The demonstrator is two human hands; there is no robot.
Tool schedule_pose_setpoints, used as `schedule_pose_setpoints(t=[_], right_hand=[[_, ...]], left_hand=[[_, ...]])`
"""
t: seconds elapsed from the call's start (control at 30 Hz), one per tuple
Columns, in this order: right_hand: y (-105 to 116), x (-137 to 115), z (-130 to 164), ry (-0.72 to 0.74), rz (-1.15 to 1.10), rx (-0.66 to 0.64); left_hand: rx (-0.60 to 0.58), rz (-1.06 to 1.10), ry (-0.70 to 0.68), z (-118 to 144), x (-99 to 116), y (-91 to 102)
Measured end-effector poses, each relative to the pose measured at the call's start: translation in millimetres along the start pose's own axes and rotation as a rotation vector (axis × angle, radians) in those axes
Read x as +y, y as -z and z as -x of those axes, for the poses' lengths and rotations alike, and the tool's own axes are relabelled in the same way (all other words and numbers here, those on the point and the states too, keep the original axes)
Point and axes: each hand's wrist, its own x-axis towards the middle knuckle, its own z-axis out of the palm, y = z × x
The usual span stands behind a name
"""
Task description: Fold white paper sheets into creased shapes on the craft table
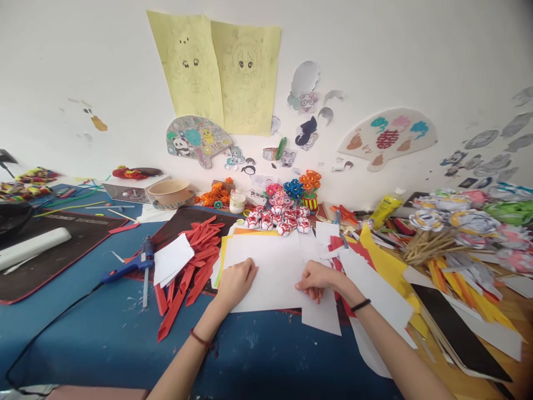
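Two hands rest on a white sheet (270,266) lying flat on the blue bench (104,328). The left hand (235,283) presses down on the sheet's near left corner with fingers loosely curled, gripping nothing. The right hand (318,279) pinches the sheet's right edge between thumb and fingertips. Just left of the left hand lies a heap of red strips (191,266) with a small white card (171,258) on top, and farther left a blue glue gun (129,265). Beyond the sheet, away from the hands, sit red-and-white paper ornaments (277,219). To the right of the right hand lie more white, red and yellow papers (387,266) and a bundle of sticks (425,244).
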Motion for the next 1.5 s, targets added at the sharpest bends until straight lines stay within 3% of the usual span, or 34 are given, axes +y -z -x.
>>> schedule_pose_setpoints(t=[0.43,0.9,1.07,1.2,1.4,1.5], right_hand=[[12,11,21,-0.082,0.043,0.052],[21,34,16,-0.054,-0.031,0.046],[13,41,27,0.103,-0.043,0.143],[9,40,40,0.218,-0.05,0.33],[-3,35,51,0.469,0.13,0.599],[-9,39,48,0.595,0.18,0.622]], left_hand=[[0.007,-0.014,-0.005,1,1,1.4],[-0.007,0.048,0.048,0,3,4.0],[-0.031,0.209,0.028,1,-1,14.4],[0.051,0.087,-0.124,-4,-4,24.9],[-0.062,-0.1,-0.186,-17,3,29.0],[-0.139,-0.05,-0.191,-18,8,34.7]])
